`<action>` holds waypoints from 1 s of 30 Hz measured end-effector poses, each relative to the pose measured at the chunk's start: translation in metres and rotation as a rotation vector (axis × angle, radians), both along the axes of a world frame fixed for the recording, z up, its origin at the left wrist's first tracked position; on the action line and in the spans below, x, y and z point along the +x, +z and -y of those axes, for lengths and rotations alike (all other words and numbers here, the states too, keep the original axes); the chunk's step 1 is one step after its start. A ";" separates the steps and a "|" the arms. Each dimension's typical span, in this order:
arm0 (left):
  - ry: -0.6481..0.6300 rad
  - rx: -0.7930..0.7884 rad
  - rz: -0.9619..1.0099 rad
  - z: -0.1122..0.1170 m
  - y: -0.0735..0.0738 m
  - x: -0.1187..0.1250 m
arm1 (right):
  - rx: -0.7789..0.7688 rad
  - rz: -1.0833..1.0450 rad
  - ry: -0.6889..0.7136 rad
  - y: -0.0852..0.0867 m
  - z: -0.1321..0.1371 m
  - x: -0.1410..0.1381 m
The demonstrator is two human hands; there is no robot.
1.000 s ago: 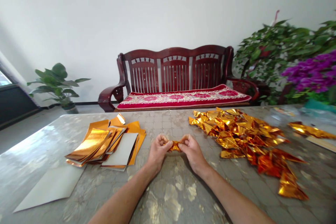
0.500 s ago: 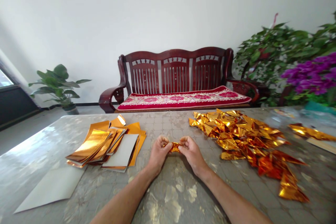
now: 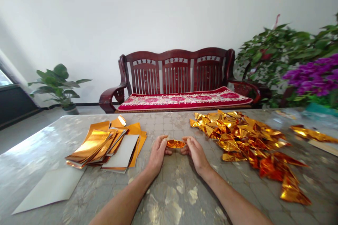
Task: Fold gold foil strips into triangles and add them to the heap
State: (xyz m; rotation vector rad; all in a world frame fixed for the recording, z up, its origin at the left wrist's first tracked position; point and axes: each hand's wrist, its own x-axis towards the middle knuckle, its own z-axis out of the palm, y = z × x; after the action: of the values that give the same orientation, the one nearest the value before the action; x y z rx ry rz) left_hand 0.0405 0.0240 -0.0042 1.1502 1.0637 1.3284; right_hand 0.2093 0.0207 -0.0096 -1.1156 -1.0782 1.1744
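A small folded piece of gold foil paper [image 3: 175,144] spans the gap between my hands, just above the table. My left hand [image 3: 159,151] has its fingers closed round the left end of it. At the other end, my right hand [image 3: 193,150] pinches the foil between thumb and fingers. To the left lies a stack of gold foil sheets [image 3: 89,146], some with their pale backs up. A heap of folded gold foil pieces [image 3: 237,133] spreads over the right side.
One pale sheet [image 3: 50,190] lies apart at the front left of the patterned table [image 3: 169,197]. Clear plastic [image 3: 287,117] and a long gold piece [image 3: 314,133] are at the far right. Beyond the table stand a wooden bench [image 3: 175,74] and potted plants [image 3: 59,84].
My hands have turned and drawn slightly apart, with the thumbs off the middle of the foil. More of the folded piece now shows between them.
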 end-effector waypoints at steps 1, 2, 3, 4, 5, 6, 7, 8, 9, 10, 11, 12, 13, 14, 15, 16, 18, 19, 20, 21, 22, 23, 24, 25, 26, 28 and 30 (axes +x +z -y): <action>-0.002 0.002 0.010 0.001 0.001 0.000 | 0.003 0.009 -0.014 -0.001 -0.001 0.001; -0.009 0.000 0.021 0.001 0.001 -0.001 | 0.006 0.017 -0.025 -0.001 -0.001 0.002; -0.017 -0.005 0.032 0.001 0.002 -0.001 | 0.007 0.025 -0.032 -0.001 -0.001 0.003; -0.023 -0.012 0.042 0.002 0.003 -0.001 | 0.008 0.035 -0.036 -0.001 -0.002 0.004; -0.027 -0.018 0.050 0.002 0.004 -0.001 | 0.007 0.049 -0.039 -0.001 -0.002 0.005; -0.030 -0.024 0.058 0.002 0.004 -0.001 | 0.006 0.065 -0.042 0.000 -0.002 0.006; -0.034 -0.031 0.066 0.002 0.005 -0.001 | 0.005 0.084 -0.045 0.000 -0.002 0.007; -0.039 -0.038 0.076 0.001 0.004 -0.002 | 0.003 0.102 -0.048 0.000 -0.003 0.008; -0.042 -0.042 0.083 0.001 0.004 -0.002 | 0.003 0.119 -0.048 0.001 -0.003 0.008; -0.043 -0.044 0.086 0.001 0.004 -0.003 | 0.004 0.135 -0.047 0.001 -0.003 0.009; -0.040 -0.047 0.085 0.000 0.003 -0.004 | 0.006 0.149 -0.046 0.002 -0.003 0.009; -0.035 -0.050 0.080 0.000 0.003 -0.005 | 0.011 0.162 -0.047 0.002 -0.003 0.009; -0.030 -0.055 0.072 0.000 0.003 -0.005 | 0.015 0.174 -0.048 0.003 -0.003 0.009; -0.029 -0.065 0.064 -0.001 0.003 -0.006 | 0.020 0.185 -0.048 0.004 -0.003 0.009; -0.032 -0.078 0.059 -0.001 0.003 -0.006 | 0.024 0.194 -0.047 0.004 -0.003 0.009; -0.037 -0.088 0.059 -0.001 0.004 -0.005 | 0.026 0.200 -0.044 0.005 -0.003 0.008; -0.036 -0.097 0.058 -0.002 0.004 -0.004 | 0.030 0.205 -0.034 0.005 -0.003 0.008; -0.031 -0.097 0.054 -0.003 0.004 -0.003 | 0.031 0.204 -0.030 0.005 -0.003 0.008; -0.026 -0.091 0.050 -0.004 0.004 -0.002 | 0.031 0.203 -0.028 0.004 -0.003 0.007; -0.025 -0.082 0.047 -0.005 0.003 -0.001 | 0.028 0.201 -0.024 0.004 -0.004 0.007; -0.029 -0.075 0.047 -0.006 0.002 -0.001 | 0.023 0.198 -0.021 0.003 -0.004 0.007; -0.033 -0.069 0.048 -0.007 0.000 0.000 | 0.017 0.197 -0.019 0.002 -0.004 0.006; -0.037 -0.064 0.049 -0.007 -0.001 0.000 | 0.009 0.198 -0.019 0.001 -0.005 0.006; -0.039 -0.059 0.046 -0.008 -0.003 0.001 | 0.002 0.202 -0.019 0.000 -0.005 0.005; -0.038 -0.055 0.036 -0.008 -0.004 0.001 | -0.001 0.213 -0.020 0.000 -0.006 0.005; -0.044 -0.052 -0.004 -0.009 -0.008 0.001 | 0.021 0.276 -0.035 -0.002 -0.006 0.004; -0.055 -0.041 -0.061 -0.010 -0.012 0.001 | 0.087 0.411 -0.075 -0.004 -0.006 0.003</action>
State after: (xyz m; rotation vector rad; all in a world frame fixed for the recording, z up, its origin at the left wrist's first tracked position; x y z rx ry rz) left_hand 0.0416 0.0335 -0.0163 1.1875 1.0904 1.2298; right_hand 0.2124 0.0265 -0.0134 -1.3506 -1.3723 0.8483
